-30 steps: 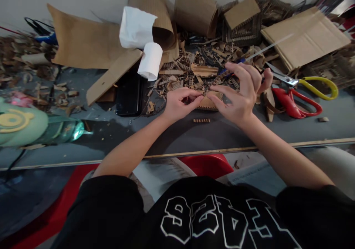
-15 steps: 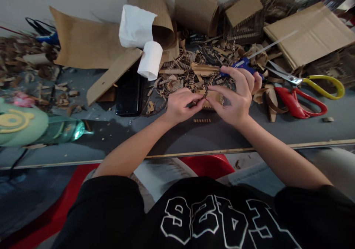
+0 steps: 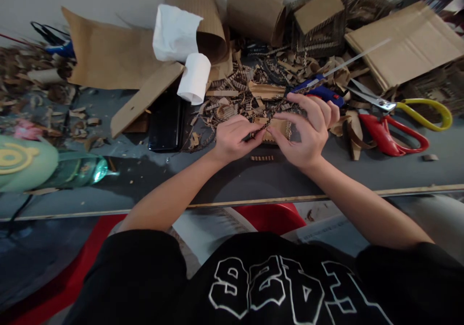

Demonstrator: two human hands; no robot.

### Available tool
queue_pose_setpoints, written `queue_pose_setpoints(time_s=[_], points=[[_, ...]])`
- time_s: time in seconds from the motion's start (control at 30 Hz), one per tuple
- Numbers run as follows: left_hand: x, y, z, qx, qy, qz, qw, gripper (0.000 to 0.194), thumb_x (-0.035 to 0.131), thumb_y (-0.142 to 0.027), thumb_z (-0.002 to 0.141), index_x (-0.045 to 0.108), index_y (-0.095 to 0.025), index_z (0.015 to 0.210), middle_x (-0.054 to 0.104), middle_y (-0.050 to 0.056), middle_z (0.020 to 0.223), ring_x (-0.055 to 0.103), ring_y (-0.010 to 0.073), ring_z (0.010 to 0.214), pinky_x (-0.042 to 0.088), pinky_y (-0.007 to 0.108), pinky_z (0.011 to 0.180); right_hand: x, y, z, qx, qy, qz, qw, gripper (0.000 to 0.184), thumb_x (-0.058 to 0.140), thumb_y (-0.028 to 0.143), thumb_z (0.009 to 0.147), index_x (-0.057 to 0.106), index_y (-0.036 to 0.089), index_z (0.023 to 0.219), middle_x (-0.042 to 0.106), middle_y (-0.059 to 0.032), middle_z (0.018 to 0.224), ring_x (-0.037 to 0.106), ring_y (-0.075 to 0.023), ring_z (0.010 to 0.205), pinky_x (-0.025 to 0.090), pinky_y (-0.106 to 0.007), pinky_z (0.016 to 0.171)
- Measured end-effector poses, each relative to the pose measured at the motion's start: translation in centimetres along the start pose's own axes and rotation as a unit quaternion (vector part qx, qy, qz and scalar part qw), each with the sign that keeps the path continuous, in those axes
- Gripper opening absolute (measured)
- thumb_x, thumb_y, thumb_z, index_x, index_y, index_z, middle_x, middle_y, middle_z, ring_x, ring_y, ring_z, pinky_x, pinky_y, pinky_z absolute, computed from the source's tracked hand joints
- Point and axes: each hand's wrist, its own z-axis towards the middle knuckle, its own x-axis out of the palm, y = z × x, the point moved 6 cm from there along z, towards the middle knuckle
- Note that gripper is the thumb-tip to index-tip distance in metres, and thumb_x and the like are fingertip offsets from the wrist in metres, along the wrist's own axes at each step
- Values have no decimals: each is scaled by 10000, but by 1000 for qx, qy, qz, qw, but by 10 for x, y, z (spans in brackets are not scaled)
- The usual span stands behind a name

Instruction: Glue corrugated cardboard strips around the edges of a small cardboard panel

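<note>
My left hand and my right hand meet over a small brown cardboard piece at the middle of the grey table. Both hands pinch a thin dark corrugated strip stretched between their fingertips, just above the cardboard piece. The other fingers of my right hand curl loosely above it. A short corrugated scrap lies on the table just in front of my hands.
Behind my hands lies a heap of cardboard shavings, a blue-handled tool and red-and-yellow scissors. A white paper roll, black phone, cardboard sheets and a green bottle lie left.
My right hand has drawn its raised fingers down and closed in toward my left hand. Both hands now pinch the strip closer together over the cardboard piece.
</note>
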Motion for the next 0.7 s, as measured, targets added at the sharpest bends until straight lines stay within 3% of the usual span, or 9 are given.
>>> queue_pose_setpoints(time_s=[0.17, 0.4, 0.6, 0.7], points=[[0, 1, -2, -3, -11, -6, 1000, 61, 715, -191, 851, 669, -175, 887, 723, -20, 690, 652, 87, 624, 526, 200, 657, -5, 5, -1, -27, -46, 11, 999, 164, 704, 456, 884, 770, 313, 930, 698, -36, 1243, 616, -295, 1163, 378, -523, 1068], [0, 1, -3, 7, 0, -7, 1000, 33, 692, -211, 877, 684, -181, 888, 733, -12, 703, 664, 91, 638, 525, 210, 665, -1, 1, 1, 7, 11, 35, 999, 176, 689, 469, 895, 787, 336, 955, 674, -42, 1293, 580, -331, 1243, 370, -559, 1116], [8, 12, -12, -42, 83, -6, 996, 155, 641, -311, 929, 707, -185, 866, 723, 11, 708, 685, 111, 695, 541, 244, 704, 1, 0, 1, 17, 32, 31, 999, 203, 678, 470, 899, 782, 334, 1008, 650, -48, 1337, 552, -340, 1289, 368, -573, 1133], [7, 12, -11, -31, 79, -18, 996, 128, 645, -296, 919, 695, -188, 870, 719, 2, 711, 676, 106, 677, 542, 243, 706, 3, 2, 3, 13, 50, 29, 998, 180, 664, 457, 909, 784, 334, 962, 645, -40, 1345, 547, -335, 1297, 360, -574, 1140]])
